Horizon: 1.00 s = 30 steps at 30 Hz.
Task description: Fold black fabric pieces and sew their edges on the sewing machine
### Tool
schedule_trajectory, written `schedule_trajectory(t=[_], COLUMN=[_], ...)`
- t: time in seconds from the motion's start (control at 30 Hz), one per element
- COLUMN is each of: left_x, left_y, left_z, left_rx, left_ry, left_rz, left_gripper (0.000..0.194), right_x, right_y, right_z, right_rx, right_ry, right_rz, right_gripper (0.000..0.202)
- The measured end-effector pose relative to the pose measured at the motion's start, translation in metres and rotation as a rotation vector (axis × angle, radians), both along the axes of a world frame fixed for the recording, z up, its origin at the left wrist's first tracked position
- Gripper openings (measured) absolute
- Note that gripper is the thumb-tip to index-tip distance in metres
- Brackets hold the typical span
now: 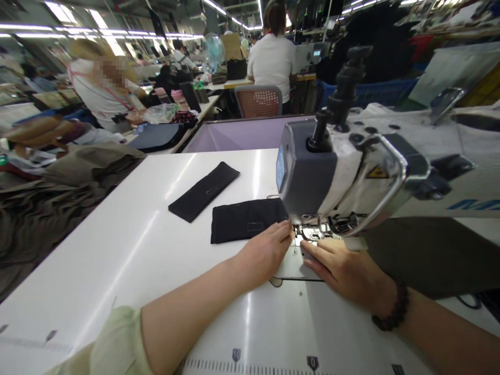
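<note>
My left hand [266,255] has its fingertips closed on the right end of a black rectangular fabric piece [234,220], right beside the needle area. A small stitched rectangle shows on that piece, and it lies flat on the white table. My right hand [344,265], wearing a dark beaded bracelet [392,307], rests with fingers stretched out over the metal needle plate [291,268], just right of the presser foot [299,229]. The sewing machine [312,172] stands over both hands. Another black fabric piece [205,191] lies apart, farther back on the left.
Piled dark brown fabric [47,213] lines the table's left side. Dark olive cloth [429,255] lies under the machine arm at right. Behind the table are a lilac bin [238,134], a chair [258,101] and co-workers. A ruler scale [250,367] marks the front edge.
</note>
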<state>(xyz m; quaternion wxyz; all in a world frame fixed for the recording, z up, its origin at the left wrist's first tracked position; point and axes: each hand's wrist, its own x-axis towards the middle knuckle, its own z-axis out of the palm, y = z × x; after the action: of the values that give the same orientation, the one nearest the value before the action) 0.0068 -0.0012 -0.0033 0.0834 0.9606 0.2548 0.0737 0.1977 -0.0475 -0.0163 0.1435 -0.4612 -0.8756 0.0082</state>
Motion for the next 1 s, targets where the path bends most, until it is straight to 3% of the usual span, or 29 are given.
schedule_trajectory(t=[0.17, 0.27, 0.37, 0.43, 0.57, 0.67, 0.77, 1.0], left_x=[-0.002, -0.003, -0.007, -0.011, -0.019, -0.019, -0.018, -0.018], left_y=[-0.005, -0.009, -0.007, 0.000, 0.011, 0.010, 0.002, -0.028], left_z=[0.001, 0.004, 0.003, -0.002, -0.007, 0.000, 0.013, 0.040], left_rx=[0.070, 0.117, 0.104, 0.119, 0.195, 0.192, 0.174, 0.176], left_ry=[0.012, 0.059, 0.131, 0.110, 0.033, 0.010, -0.005, -0.011], left_rz=[0.001, 0.072, 0.211, 0.338, 0.541, 0.476, 0.369, 0.248], left_gripper=[0.032, 0.025, 0.017, 0.022, 0.050, 0.043, 0.035, 0.030], right_x=[0.001, 0.001, 0.001, 0.004, 0.024, 0.049, 0.068, 0.070], right_y=[0.000, 0.000, 0.002, 0.003, -0.002, -0.013, -0.025, -0.035], right_z=[-0.003, -0.008, -0.010, -0.007, 0.017, 0.038, 0.046, 0.046], right_rx=[0.025, 0.055, 0.103, 0.155, 0.172, -0.019, -0.208, -0.184], right_ry=[0.004, 0.015, 0.040, 0.046, -0.075, -0.257, -0.381, -0.446], right_rz=[0.006, 0.021, 0.057, 0.059, -0.167, -0.367, -0.445, -0.458], right_gripper=[0.027, 0.029, 0.030, 0.031, 0.021, 0.011, 0.010, 0.023])
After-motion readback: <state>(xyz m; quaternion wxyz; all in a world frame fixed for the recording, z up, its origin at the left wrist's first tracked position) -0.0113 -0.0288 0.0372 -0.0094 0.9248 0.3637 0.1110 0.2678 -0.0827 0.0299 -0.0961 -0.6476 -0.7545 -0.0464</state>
